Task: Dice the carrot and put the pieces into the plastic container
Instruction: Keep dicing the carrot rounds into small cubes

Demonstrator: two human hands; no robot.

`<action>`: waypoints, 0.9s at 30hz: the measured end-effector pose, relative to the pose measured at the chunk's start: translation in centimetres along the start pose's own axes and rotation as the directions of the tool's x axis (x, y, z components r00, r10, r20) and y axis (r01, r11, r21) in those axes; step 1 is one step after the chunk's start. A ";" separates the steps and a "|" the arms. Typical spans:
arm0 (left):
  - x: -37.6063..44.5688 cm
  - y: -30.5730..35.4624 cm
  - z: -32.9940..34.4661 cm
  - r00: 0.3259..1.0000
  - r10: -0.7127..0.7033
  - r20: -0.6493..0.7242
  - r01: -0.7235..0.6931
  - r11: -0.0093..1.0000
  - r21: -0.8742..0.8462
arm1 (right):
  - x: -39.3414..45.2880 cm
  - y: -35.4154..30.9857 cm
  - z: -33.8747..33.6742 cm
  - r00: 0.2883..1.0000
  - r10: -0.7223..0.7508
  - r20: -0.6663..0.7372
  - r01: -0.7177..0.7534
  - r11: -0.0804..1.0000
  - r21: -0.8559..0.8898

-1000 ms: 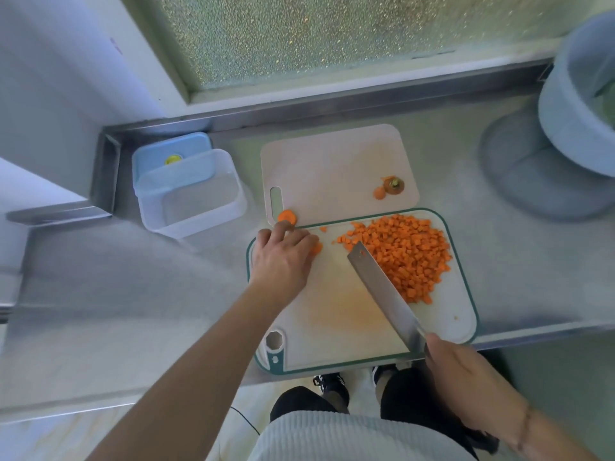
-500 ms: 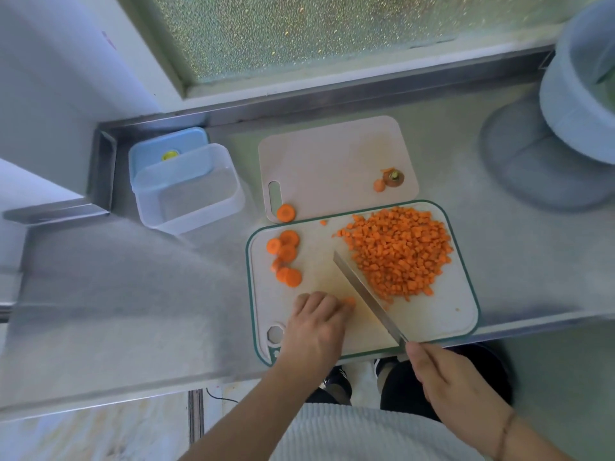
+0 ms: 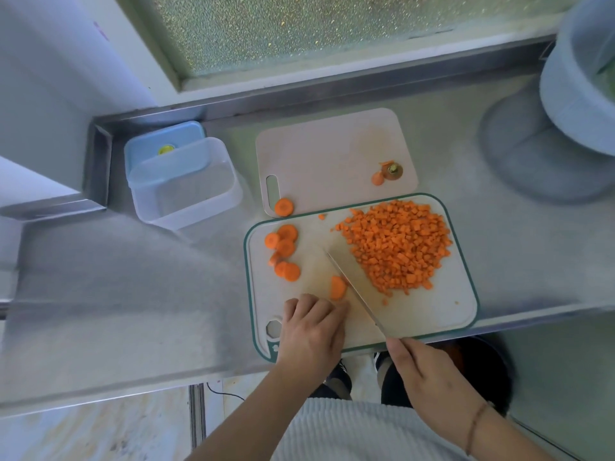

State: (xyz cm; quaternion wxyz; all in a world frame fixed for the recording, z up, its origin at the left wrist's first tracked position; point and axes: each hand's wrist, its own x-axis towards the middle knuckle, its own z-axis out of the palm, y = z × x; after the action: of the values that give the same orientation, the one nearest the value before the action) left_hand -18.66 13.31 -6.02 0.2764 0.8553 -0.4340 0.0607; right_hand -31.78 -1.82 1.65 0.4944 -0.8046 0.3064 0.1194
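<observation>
A heap of diced carrot [image 3: 399,247] covers the right half of the green-rimmed cutting board [image 3: 432,311]. Several round carrot slices [image 3: 283,251] lie at the board's left edge. My left hand [image 3: 311,327] sits knuckles-up at the board's near edge, its curled fingertips holding one carrot slice [image 3: 337,287]. My right hand [image 3: 429,371] grips the handle of a knife [image 3: 356,294]; the blade lies diagonally just right of that slice, edge on the board. The clear plastic container [image 3: 186,184] stands open and without carrot at the back left.
A blue lid [image 3: 166,144] lies behind the container. A beige board [image 3: 332,154] behind the green one carries the carrot top [image 3: 391,169] and a stray slice [image 3: 284,207]. A large pale bowl [image 3: 579,78] stands far right. The steel counter edge [image 3: 133,390] runs close to my body.
My left hand left the slice pile at the board's far left and came to the near edge with one slice. The knife swung down beside that slice.
</observation>
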 end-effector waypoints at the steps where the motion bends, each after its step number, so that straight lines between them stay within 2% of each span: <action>1: 0.0 -0.1 0.1 1.000 0.013 0.004 -0.013 1.000 -0.014 | 0.0 -0.2 0.2 1.000 -0.014 -0.002 0.014 1.000 -0.015; 6: 0.8 -0.5 -0.7 0.994 -0.080 -0.074 0.076 0.996 -0.051 | -0.1 0.2 0.0 1.000 -0.011 -0.015 0.011 1.000 -0.012; 14: 0.4 1.8 0.5 0.998 -0.004 0.062 0.020 0.965 -0.263 | -0.1 0.6 -0.6 1.000 -0.012 -0.009 0.012 0.999 -0.032; 16: 0.7 1.7 0.4 0.999 -0.002 0.055 0.018 0.955 -0.295 | 0.0 0.5 -0.9 1.000 0.000 -0.008 0.000 0.999 -0.045; 19: 0.8 0.3 0.0 1.000 0.009 0.025 -0.002 0.961 -0.277 | -0.1 0.6 -1.7 1.000 -0.006 -0.021 0.005 0.997 -0.071; 23: 1.2 -0.7 -0.3 0.994 0.076 0.084 -0.056 0.973 -0.223 | -0.7 0.8 -1.9 0.999 -0.037 0.019 0.039 0.994 -0.100; 27: 1.9 -1.0 -0.4 0.988 0.122 0.097 -0.100 0.974 -0.204 | -1.3 1.4 -1.7 0.998 -0.001 0.062 0.012 0.986 -0.169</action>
State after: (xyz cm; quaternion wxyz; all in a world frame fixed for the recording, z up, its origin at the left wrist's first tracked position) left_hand -16.63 12.68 -5.48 0.3325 0.7999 -0.4994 -0.0144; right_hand -33.80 -3.27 2.13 0.4342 -0.8405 0.2770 0.1682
